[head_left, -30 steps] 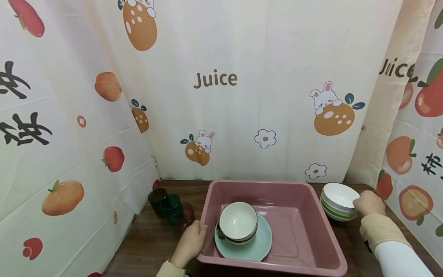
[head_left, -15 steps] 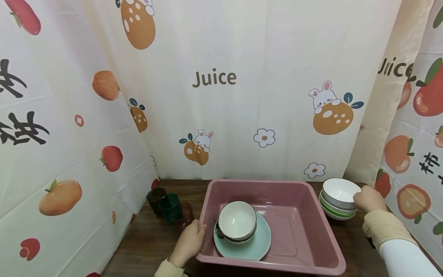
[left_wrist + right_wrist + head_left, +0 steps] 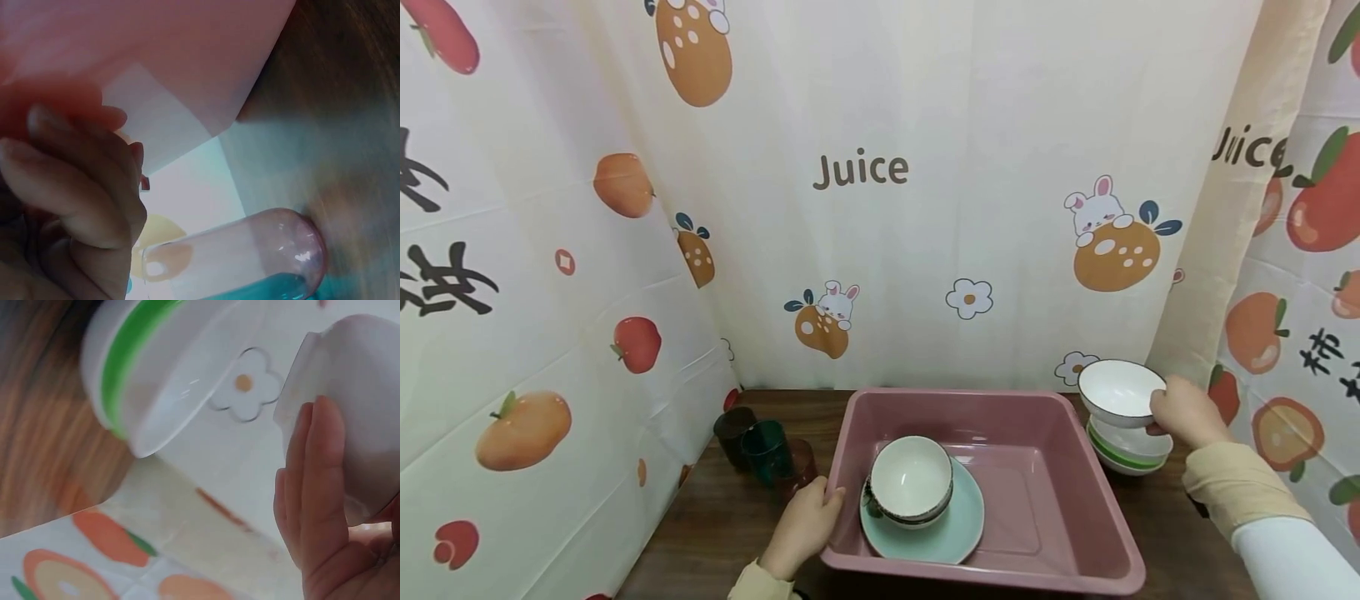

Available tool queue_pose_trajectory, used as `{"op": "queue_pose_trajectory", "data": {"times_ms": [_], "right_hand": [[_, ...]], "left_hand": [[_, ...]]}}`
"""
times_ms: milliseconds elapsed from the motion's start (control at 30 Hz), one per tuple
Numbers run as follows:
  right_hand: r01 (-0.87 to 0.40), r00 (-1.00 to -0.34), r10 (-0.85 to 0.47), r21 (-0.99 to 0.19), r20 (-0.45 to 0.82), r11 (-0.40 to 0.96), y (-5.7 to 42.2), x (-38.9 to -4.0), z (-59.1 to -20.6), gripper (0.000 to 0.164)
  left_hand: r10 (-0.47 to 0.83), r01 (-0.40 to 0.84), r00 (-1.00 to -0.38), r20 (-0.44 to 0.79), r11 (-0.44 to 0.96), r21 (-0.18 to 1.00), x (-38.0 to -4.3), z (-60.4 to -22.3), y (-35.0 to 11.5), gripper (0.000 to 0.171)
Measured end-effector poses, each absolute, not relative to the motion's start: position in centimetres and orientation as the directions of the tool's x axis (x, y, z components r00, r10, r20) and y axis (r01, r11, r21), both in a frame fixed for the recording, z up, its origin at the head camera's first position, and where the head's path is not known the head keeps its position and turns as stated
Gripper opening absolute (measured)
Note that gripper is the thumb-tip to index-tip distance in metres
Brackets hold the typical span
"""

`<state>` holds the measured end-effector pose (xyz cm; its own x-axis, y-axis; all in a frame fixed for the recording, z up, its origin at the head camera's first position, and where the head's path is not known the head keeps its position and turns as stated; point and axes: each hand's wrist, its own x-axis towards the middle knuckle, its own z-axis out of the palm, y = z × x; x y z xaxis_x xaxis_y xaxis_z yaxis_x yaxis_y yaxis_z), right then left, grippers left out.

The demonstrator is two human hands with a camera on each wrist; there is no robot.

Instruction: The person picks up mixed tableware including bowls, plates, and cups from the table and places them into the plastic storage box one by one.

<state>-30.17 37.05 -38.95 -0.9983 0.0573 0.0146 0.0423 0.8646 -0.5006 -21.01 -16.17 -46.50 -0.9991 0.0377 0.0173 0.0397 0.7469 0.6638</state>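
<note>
In the head view, my right hand (image 3: 1187,410) grips a white bowl (image 3: 1120,388) with a dark rim by its right edge, holding it above a stack of bowls (image 3: 1126,454). A green band shows on that stack, which stands right of the pink basin (image 3: 1022,500). The right wrist view shows the held bowl (image 3: 369,412) against my fingers, apart from the stack. My left hand (image 3: 805,523) holds the basin's left rim, thumb on top. Inside the basin, a pale green plate (image 3: 958,537) carries stacked bowls (image 3: 913,477), the top one cream inside with a dark patterned edge.
Left of the basin stand a dark cup (image 3: 733,433), a teal cup (image 3: 766,450) and a reddish cup (image 3: 801,467), close to my left hand. The wooden table (image 3: 715,542) meets a fruit-printed curtain (image 3: 880,250) at the back and both sides.
My right hand has lifted the top white bowl off the right-hand stack, up and slightly to the left. My left hand stays on the basin's rim.
</note>
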Motion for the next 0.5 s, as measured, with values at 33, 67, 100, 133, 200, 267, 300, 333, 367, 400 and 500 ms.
{"op": "queue_pose_trajectory", "data": {"times_ms": [33, 67, 100, 133, 200, 267, 300, 333, 367, 400, 500], "right_hand": [[0.035, -0.998, 0.053, -0.515, 0.02, 0.857, 36.6, -30.1, -38.8, 0.042], [0.026, -0.998, 0.05, -0.52, 0.031, 0.854, 36.2, -30.1, -38.6, 0.042], [0.019, -0.998, 0.047, -0.528, 0.04, 0.849, 35.8, -30.0, -38.4, 0.042], [0.011, -0.998, 0.043, -0.531, 0.049, 0.848, 35.4, -30.0, -38.2, 0.041], [-0.005, -0.998, 0.034, -0.549, 0.062, 0.836, 34.6, -29.9, -37.9, 0.04], [-0.022, -0.997, 0.022, -0.563, 0.073, 0.826, 33.8, -29.7, -37.6, 0.04], [-0.029, -0.997, 0.016, -0.574, 0.074, 0.818, 33.4, -29.6, -37.5, 0.04], [-0.037, -0.997, 0.009, -0.585, 0.076, 0.81, 33.0, -29.5, -37.4, 0.04], [-0.045, -0.997, 0.002, -0.599, 0.078, 0.799, 32.5, -29.4, -37.3, 0.041], [-0.053, -0.997, -0.004, -0.605, 0.083, 0.794, 32.1, -29.4, -37.2, 0.041], [-0.075, -0.995, -0.02, -0.621, 0.095, 0.78, 30.7, -29.1, -36.8, 0.041]], "left_hand": [[0.039, 0.046, -0.999, 0.024, 0.75, 0.66, -21.0, -46.5, -16.2, 0.021], [0.04, 0.049, -0.999, 0.029, 0.752, 0.658, -21.0, -46.4, -16.2, 0.021], [0.042, 0.052, -0.999, 0.032, 0.752, 0.657, -21.0, -46.4, -16.2, 0.02], [0.042, 0.055, -0.998, 0.035, 0.752, 0.657, -21.0, -46.4, -16.2, 0.02], [0.045, 0.055, -0.998, 0.033, 0.746, 0.664, -21.0, -46.2, -16.3, 0.021], [0.053, 0.061, -0.998, 0.032, 0.741, 0.669, -21.0, -46.2, -16.3, 0.023], [0.056, 0.059, -0.998, 0.026, 0.737, 0.673, -21.0, -46.1, -16.4, 0.025], [0.059, 0.058, -0.998, 0.021, 0.736, 0.675, -21.0, -46.1, -16.4, 0.027], [0.06, 0.057, -0.998, 0.019, 0.735, 0.675, -21.0, -46.0, -16.5, 0.03], [0.061, 0.056, -0.998, 0.016, 0.738, 0.672, -21.0, -46.0, -16.6, 0.033], [0.043, 0.039, -0.999, 0.011, 0.74, 0.672, -21.2, -45.6, -16.8, 0.034]]}}
